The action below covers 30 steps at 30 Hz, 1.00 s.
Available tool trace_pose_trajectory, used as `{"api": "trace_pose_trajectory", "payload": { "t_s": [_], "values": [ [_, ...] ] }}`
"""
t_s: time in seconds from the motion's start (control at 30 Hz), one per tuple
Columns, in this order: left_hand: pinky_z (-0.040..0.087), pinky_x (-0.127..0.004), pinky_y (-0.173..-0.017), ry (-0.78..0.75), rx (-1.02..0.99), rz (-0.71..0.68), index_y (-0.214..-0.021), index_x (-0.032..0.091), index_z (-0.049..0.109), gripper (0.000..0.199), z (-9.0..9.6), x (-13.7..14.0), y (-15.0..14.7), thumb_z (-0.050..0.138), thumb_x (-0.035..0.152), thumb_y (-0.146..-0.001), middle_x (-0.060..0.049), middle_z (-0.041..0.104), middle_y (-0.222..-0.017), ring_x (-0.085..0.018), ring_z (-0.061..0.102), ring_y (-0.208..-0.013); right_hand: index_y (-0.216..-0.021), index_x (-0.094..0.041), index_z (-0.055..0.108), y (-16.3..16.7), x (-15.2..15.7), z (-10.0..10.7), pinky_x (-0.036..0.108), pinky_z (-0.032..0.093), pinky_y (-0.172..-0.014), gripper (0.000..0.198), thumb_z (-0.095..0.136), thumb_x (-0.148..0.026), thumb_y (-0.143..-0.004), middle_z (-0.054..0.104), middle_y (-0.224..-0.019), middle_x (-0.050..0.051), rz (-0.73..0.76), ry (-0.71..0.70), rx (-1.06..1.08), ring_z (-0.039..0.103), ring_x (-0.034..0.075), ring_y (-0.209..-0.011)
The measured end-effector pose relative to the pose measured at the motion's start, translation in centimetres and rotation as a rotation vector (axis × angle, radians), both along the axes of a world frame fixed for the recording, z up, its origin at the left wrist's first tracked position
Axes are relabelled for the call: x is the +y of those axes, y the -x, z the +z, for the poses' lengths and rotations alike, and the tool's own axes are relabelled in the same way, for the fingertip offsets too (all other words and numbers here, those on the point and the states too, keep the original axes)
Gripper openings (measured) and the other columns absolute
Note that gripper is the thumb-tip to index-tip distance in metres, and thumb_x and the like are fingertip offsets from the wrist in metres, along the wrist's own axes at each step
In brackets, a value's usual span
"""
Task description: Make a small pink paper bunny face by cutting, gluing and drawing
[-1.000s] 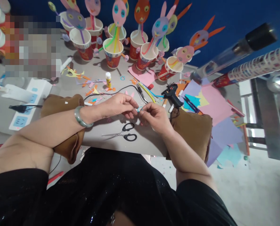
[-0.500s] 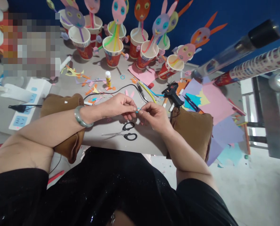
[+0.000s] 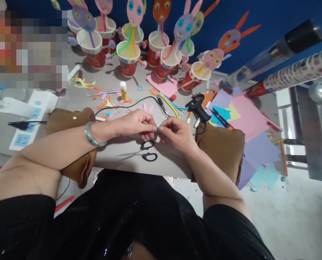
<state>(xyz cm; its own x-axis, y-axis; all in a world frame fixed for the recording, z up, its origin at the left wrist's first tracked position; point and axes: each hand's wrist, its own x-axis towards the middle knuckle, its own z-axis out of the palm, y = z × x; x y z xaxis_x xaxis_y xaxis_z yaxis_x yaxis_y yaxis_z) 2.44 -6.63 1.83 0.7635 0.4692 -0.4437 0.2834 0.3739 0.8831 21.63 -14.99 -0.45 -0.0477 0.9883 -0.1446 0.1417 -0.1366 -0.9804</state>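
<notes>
My left hand [image 3: 141, 124] and my right hand [image 3: 178, 133] meet over the table, fingertips almost touching. Between their pinched fingers is a tiny blue piece [image 3: 158, 128], mostly hidden and too small to name for certain; it looks like paper. Just below the hands lies a pair of scissors [image 3: 139, 152] with black handles, blades pointing left. A pink cut-out with two long ears [image 3: 148, 108] rests beyond my left fingers. To the right of it is a yellow strip [image 3: 168, 103], and a black glue gun [image 3: 198, 107] stands past my right hand.
Several red paper cups [image 3: 128, 59] with paper rabbit heads line the back. A glue stick [image 3: 123, 90] stands among paper scraps. Brown cushions [image 3: 222, 151] flank the work area. A power strip [image 3: 32, 119] is at left, coloured paper sheets [image 3: 254, 122] at right.
Both hands stay almost in place, still pinching at the tiny blue piece, with slight finger movement. The whole view has shifted a little.
</notes>
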Motion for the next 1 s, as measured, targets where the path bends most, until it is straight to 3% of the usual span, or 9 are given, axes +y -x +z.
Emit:
{"api": "trace_pose_trajectory", "payload": {
  "t_s": [0.23, 0.4, 0.8, 1.0],
  "values": [
    [0.057, -0.02, -0.056, -0.024, 0.017, 0.003, -0.08, 0.01, 0.065, 0.018, 0.4, -0.01, -0.02, 0.059, 0.005, -0.096, -0.002, 0.074, -0.064, -0.009, 0.069, -0.053, -0.078, -0.02, 0.063, -0.01, -0.03, 0.35, 0.023, 0.044, -0.043, 0.024, 0.076, -0.039, -0.083, 0.063, -0.062, -0.004, 0.011, 0.006, -0.023, 0.055, 0.009, -0.045],
    [0.056, -0.019, -0.056, -0.062, 0.039, 0.089, -0.08, 0.012, 0.062, 0.019, 0.89, -0.08, -0.11, 0.057, 0.004, -0.097, 0.0, 0.072, -0.065, -0.008, 0.067, -0.053, -0.076, -0.021, 0.062, -0.07, 0.01, 0.32, 0.023, 0.045, -0.046, 0.017, 0.073, -0.033, -0.082, 0.063, -0.061, -0.004, 0.014, -0.007, -0.041, 0.055, 0.009, -0.046],
    [0.056, -0.02, -0.054, -0.069, -0.006, 0.151, -0.082, 0.015, 0.057, 0.018, 0.7, -0.06, 0.03, 0.054, 0.003, -0.096, 0.002, 0.069, -0.066, -0.009, 0.067, -0.054, -0.077, -0.021, 0.062, -0.05, -0.2, 0.51, 0.023, 0.044, -0.044, 0.017, 0.072, -0.032, -0.084, 0.064, -0.063, -0.004, -0.016, -0.013, -0.024, 0.055, 0.008, -0.044],
    [0.055, -0.019, -0.055, -0.119, -0.063, 0.166, -0.078, 0.015, 0.058, 0.022, 0.4, 0.18, 0.11, 0.055, 0.011, -0.099, 0.0, 0.07, -0.068, -0.007, 0.065, -0.054, -0.076, -0.021, 0.062, -0.08, -0.13, 0.48, 0.023, 0.045, -0.042, 0.019, 0.074, -0.034, -0.083, 0.063, -0.06, -0.004, -0.028, -0.014, -0.023, 0.055, 0.008, -0.043]
  ]
}}
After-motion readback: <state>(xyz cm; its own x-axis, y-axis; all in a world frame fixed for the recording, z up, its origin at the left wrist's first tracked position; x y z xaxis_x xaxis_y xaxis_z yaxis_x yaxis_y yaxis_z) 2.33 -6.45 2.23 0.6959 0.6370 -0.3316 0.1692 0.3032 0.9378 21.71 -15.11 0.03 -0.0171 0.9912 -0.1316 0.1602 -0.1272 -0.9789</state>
